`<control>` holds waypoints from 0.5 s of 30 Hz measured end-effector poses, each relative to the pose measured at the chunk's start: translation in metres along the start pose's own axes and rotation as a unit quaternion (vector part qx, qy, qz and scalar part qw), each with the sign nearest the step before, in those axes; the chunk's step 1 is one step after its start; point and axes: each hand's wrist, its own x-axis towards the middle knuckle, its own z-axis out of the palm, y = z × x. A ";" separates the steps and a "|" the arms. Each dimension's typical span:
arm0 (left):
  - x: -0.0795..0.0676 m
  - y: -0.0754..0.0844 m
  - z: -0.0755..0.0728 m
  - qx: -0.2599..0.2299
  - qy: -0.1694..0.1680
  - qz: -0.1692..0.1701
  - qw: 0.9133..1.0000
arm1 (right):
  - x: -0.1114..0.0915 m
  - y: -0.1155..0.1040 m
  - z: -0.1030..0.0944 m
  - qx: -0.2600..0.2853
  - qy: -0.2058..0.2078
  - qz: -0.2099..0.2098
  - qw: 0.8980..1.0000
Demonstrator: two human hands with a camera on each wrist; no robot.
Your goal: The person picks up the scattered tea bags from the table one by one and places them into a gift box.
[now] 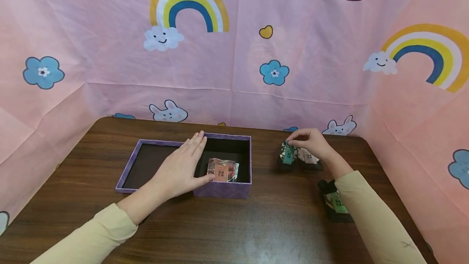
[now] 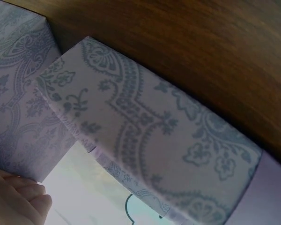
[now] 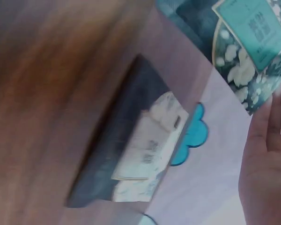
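My right hand [image 1: 311, 144] pinches the top of a tea bag packet with a teal label [image 1: 288, 153], fingertips at its upper edge. In the right wrist view this teal-labelled packet shows white flowers on a dark ground. Right beside it stands a dark packet with a pale label [image 3: 140, 145]. My left hand [image 1: 181, 168] lies with straight fingers along the left side of an open purple box [image 1: 223, 191], thumb over its front edge. Inside the box are a tea bag packet with a reddish label [image 1: 221, 172] and part of another behind it.
The purple-edged lid [image 1: 126, 170], dark inside, lies left of the box and partly behind my left hand. A packet with a green label [image 1: 337, 203] rests by my right forearm, partly hidden by the sleeve. Pink patterned cloth [image 1: 234, 52] walls in the brown table [image 1: 227, 231].
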 end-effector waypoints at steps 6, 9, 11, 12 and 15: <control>0.000 -0.001 0.000 0.000 0.000 -0.001 1.000 | 0.008 -0.017 0.000 -0.017 0.004 -0.016 1.000; 0.001 -0.001 -0.001 0.005 0.001 0.004 1.000 | 0.011 -0.026 0.002 -0.020 0.009 -0.012 1.000; 0.001 -0.001 -0.001 0.008 0.001 0.007 1.000 | 0.013 -0.033 0.003 -0.023 0.013 -0.013 1.000; 0.001 -0.001 -0.002 0.010 0.002 0.009 1.000 | 0.014 -0.037 0.004 -0.025 0.016 -0.016 0.999; 0.001 -0.001 -0.003 0.016 0.003 0.014 1.000 | 0.018 -0.049 0.005 -0.031 0.027 -0.032 0.999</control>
